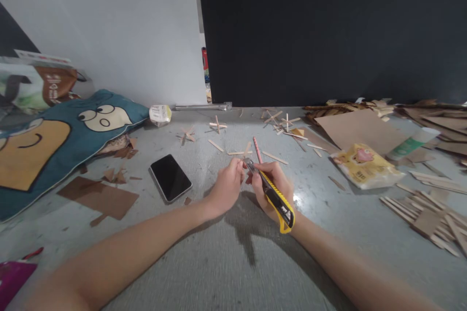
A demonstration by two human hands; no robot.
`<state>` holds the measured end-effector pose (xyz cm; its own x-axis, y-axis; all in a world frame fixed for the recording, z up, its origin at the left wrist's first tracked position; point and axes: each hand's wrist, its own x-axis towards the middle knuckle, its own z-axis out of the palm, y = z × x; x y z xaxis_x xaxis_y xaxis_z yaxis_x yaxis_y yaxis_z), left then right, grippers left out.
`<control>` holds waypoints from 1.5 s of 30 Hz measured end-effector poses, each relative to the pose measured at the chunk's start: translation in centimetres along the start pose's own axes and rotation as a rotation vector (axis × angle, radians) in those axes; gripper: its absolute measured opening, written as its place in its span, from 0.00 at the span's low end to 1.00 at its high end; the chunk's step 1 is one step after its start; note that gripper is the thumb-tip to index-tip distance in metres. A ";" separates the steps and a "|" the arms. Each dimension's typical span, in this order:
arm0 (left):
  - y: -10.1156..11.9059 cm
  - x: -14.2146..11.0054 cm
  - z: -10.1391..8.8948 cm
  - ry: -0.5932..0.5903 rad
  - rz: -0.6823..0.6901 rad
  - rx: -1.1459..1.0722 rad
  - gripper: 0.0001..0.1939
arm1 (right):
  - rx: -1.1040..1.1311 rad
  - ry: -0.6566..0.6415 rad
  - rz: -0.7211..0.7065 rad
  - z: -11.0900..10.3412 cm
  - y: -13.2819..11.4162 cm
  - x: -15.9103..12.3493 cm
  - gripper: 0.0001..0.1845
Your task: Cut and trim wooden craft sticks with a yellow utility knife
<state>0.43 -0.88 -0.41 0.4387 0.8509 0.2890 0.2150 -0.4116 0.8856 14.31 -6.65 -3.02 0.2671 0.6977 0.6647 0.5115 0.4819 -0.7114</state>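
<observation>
My right hand (pixel 273 184) is wrapped round a yellow and black box cutter (pixel 278 198), its metal end pointing away from me and to the left. Close beside that end, my left hand (pixel 228 182) is closed, fingertips pinched together; what they hold is too small or hidden to make out. Just beyond both hands are thin wooden craft sticks (pixel 239 153). A pink patterned pencil-like stick (pixel 257 149) shows past my right hand, its lower end hidden behind the fingers.
Crossed craft sticks (pixel 218 125) stand at the back. To the left are a phone (pixel 170 178), cut brown cardboard (pixel 98 197) and a teal cushion (pixel 83 138). On the right lie a yellow packet (pixel 365 165), a white-green tube (pixel 414 143) and a pile of sticks (pixel 430 218).
</observation>
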 end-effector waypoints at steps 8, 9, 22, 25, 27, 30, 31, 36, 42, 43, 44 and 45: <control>-0.4 -0.1 0.0 -0.017 0.022 0.098 0.16 | -0.013 0.021 0.061 0.2 -0.3 -0.1 0.08; -0.4 -0.1 0.0 -0.016 0.019 0.104 0.15 | -0.010 0.010 0.065 0.1 -0.4 0.0 0.08; -1.5 -0.5 -0.3 -0.071 0.099 0.164 0.08 | -0.098 -0.007 -0.001 0.2 -1.3 0.2 0.05; -1.5 -0.6 -0.4 -0.090 0.095 0.207 0.09 | -0.123 -0.043 -0.027 0.2 -1.9 0.4 0.05; -1.5 -0.6 -0.5 -0.089 0.091 0.224 0.09 | -0.128 -0.051 -0.034 0.3 -2.2 0.5 0.05; -1.6 -0.7 -0.5 -0.095 0.090 0.220 0.09 | -0.119 -0.045 -0.029 0.5 -2.4 0.4 0.06; -1.6 -0.7 -0.5 -0.095 0.091 0.214 0.09 | -0.114 -0.043 -0.025 0.6 -2.5 0.3 0.06; -1.8 -0.6 -0.3 -0.084 0.076 0.199 0.08 | -0.102 -0.030 -0.023 1.0 -2.5 0.1 0.05; -1.7 -0.5 -0.3 -0.094 0.068 0.218 0.09 | -0.072 -0.068 0.003 0.7 -2.5 0.4 0.05; -1.6 -0.5 -0.4 -0.094 0.074 0.231 0.09 | -0.065 -0.071 0.015 0.6 -2.5 0.4 0.06; -1.5 -0.5 -0.5 -0.097 0.080 0.245 0.09 | -0.060 -0.071 0.026 0.5 -2.5 0.5 0.06; -1.5 -0.6 -0.5 -0.100 0.083 0.256 0.10 | -0.057 -0.068 0.035 0.4 -2.5 0.5 0.07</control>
<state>-0.58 -0.58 -1.68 0.5451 0.7797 0.3083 0.3822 -0.5584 0.7363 12.82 -7.29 -1.03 0.2303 0.7490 0.6212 0.5492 0.4269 -0.7184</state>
